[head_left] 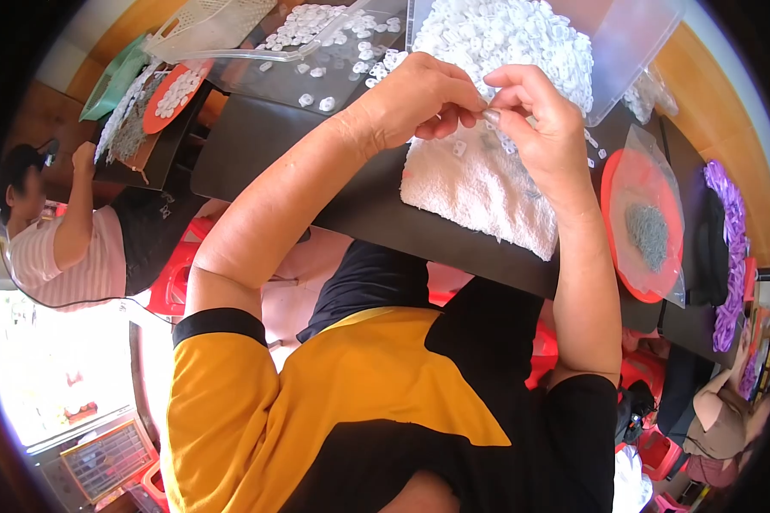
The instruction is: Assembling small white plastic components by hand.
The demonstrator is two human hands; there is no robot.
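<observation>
Barely dented: left hand (419, 98) and right hand (535, 115), grips pinching one tiny white piece (486, 118) together above the towel (479, 192) on the bench (274, 150), huge heap (505, 38) still waiting in the tub.

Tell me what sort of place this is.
Probably a small hand-assembly workshop: clear bins heaped with small white plastic parts, a red plate of tiny grey pieces, and another person working at the same dark table.

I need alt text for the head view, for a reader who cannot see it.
Left hand and right hand meet fingertip to fingertip above a white towel on a dark table, beside a clear bin of small white pieces.
</observation>
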